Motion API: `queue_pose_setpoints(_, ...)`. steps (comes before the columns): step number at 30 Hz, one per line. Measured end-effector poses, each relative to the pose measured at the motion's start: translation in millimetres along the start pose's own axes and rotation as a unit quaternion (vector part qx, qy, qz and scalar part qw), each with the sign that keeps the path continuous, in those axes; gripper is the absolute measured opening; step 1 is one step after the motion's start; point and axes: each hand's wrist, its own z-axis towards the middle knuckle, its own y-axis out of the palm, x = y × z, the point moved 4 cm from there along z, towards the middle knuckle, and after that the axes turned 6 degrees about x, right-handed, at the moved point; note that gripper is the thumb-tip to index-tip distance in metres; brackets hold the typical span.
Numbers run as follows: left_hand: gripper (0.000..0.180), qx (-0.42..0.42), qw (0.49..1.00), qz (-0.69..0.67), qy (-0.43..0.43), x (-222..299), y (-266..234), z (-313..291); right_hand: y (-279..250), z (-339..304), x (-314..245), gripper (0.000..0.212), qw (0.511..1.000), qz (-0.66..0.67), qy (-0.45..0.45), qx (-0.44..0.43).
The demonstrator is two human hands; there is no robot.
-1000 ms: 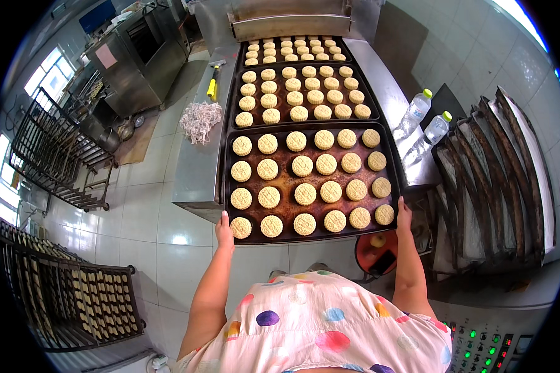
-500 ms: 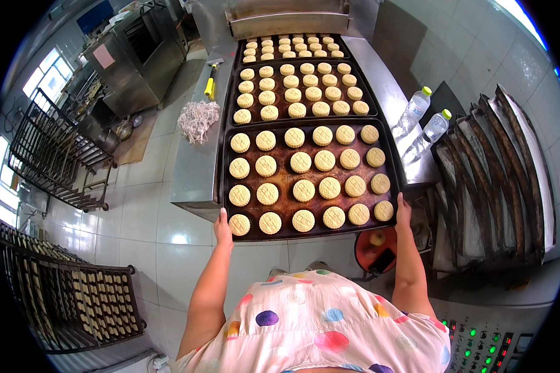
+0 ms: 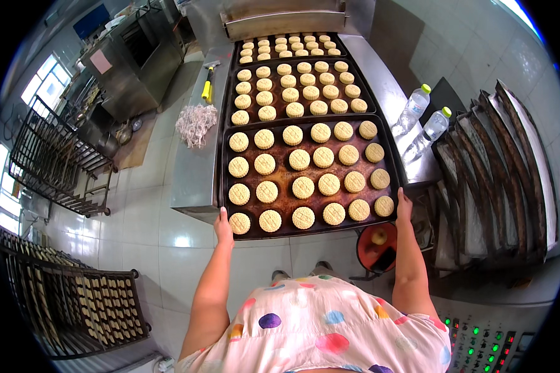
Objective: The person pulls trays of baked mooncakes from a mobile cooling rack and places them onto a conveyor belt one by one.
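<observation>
My left hand (image 3: pixel 224 227) grips the near left corner of a dark baking tray (image 3: pixel 285 180). At the near right corner, my right hand (image 3: pixel 404 206) is closed round the rim, its thumb up along the edge. Rows of round, pale yellow pastries (image 3: pixel 303 187) with fluted edges and pressed tops lie on this tray. Its near edge sticks out past the metal counter towards me. The fingers under the rim are hidden. Right behind it lies a second tray (image 3: pixel 279 105) of similar pastries, then a third tray (image 3: pixel 241 48) by the opening of a steel machine.
On the counter's left ledge lie a crumpled cloth (image 3: pixel 196 124) and a yellow-handled scraper (image 3: pixel 208 84). Two water bottles (image 3: pixel 430 132) stand on the right ledge. Dark trays (image 3: pixel 479 180) lean upright at right. A red stool (image 3: pixel 368 252) is below my right hand; loaded racks (image 3: pixel 81 298) stand left.
Both hands keep their hold on the near tray. The view has shifted slightly, and the tray sits almost the same against the counter and the second tray.
</observation>
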Motion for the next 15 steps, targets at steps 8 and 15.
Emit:
queue_pose_setpoints(8, 0.057, 0.021, 0.998, 0.032, 0.045, 8.4, 3.6, -8.3, -3.6, -0.3, 4.1, 0.059, 1.0, -0.008, 0.008, -0.001)
queue_pose_setpoints(15, 0.056, 0.028, 0.996, 0.049, 0.073, -1.9, -0.7, 1.1, -2.4, -6.3, 0.6, 0.059, 1.0, -0.009, 0.01, -0.002)
